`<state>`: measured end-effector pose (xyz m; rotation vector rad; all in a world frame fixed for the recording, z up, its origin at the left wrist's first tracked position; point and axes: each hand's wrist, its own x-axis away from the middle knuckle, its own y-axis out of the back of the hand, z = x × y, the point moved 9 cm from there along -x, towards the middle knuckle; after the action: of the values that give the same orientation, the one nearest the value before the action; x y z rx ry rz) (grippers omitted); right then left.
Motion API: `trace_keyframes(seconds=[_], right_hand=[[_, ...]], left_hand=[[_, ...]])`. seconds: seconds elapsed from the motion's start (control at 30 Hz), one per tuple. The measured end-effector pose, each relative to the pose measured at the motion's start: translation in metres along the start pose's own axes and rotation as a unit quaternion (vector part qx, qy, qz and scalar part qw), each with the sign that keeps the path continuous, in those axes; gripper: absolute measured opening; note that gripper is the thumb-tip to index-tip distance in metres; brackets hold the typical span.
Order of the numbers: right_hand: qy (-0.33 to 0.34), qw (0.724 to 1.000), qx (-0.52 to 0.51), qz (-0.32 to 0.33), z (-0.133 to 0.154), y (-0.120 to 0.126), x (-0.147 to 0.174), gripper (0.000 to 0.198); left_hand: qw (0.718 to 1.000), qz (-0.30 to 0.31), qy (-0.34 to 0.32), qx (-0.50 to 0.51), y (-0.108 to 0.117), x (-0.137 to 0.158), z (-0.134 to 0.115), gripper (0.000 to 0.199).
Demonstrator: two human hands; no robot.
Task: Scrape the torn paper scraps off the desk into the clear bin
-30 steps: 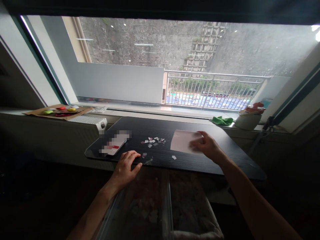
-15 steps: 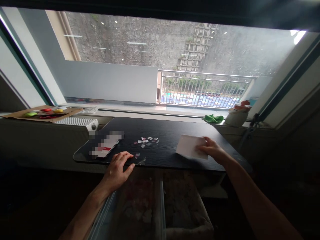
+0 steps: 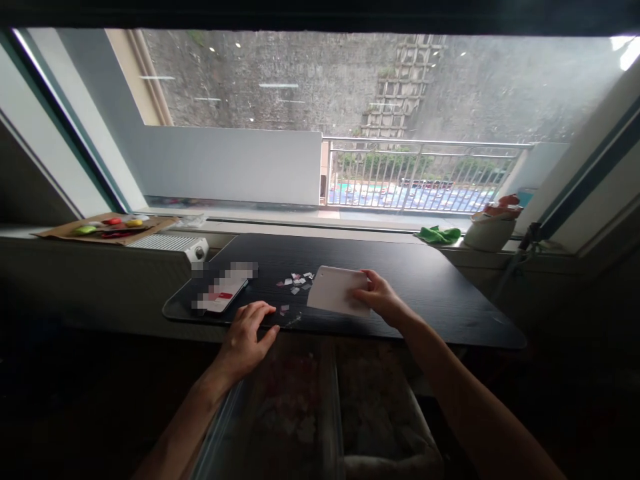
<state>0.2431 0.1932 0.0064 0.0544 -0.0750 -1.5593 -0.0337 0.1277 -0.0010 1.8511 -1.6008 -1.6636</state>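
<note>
My right hand (image 3: 383, 298) grips a thin white rectangular scraper-like sheet (image 3: 336, 291) by its right side; a small hole shows near its upper left corner. The sheet's left edge is close to a loose pile of small white and pinkish scraps (image 3: 296, 281) on the black table (image 3: 390, 257). At the table's front edge rests my left hand (image 3: 253, 333), fingers apart and holding nothing. Just beyond its fingertips lie a few more small scraps (image 3: 285, 309) and some clear bits (image 3: 295, 320).
A phone-like flat item (image 3: 225, 293), partly pixelated, lies at the table's left. Below the front edge are clear-sided bins (image 3: 337, 407) with contents. A green cloth (image 3: 439, 235) and a white pot (image 3: 490, 230) stand on the sill; a brown board (image 3: 65, 230) with colourful items is at left.
My right hand has moved left with the white sheet, bringing it close to the scrap pile. My left hand stays at the table edge. The view has shifted slightly.
</note>
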Motion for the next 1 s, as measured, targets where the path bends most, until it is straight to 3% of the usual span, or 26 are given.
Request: trace_keyframes(seconds=[0.17, 0.33, 0.57, 0.87, 1.0], right_hand=[[0.004, 1.0, 0.023, -0.012, -0.006, -0.036, -0.018, 0.048], [-0.009, 0.999, 0.049, -0.012, -0.01, -0.05, -0.022, 0.041], [-0.027, 0.998, 0.042, 0.044, -0.007, -0.069, -0.015, 0.039], [-0.041, 0.992, 0.039, 0.112, 0.001, -0.071, 0.011, 0.04], [0.061, 0.984, 0.099, 0.137, 0.016, -0.055, 0.027, 0.042]], left_hand=[[1.0, 0.002, 0.007, 0.0, 0.001, -0.001, -0.001, 0.03], [1.0, 0.006, 0.019, 0.013, 0.0, 0.001, 0.0, 0.034], [0.998, 0.021, 0.04, 0.042, 0.0, 0.002, 0.003, 0.054], [0.995, 0.063, 0.048, 0.056, 0.002, 0.001, 0.005, 0.062], [0.995, 0.077, 0.038, 0.046, -0.002, 0.001, 0.002, 0.056]])
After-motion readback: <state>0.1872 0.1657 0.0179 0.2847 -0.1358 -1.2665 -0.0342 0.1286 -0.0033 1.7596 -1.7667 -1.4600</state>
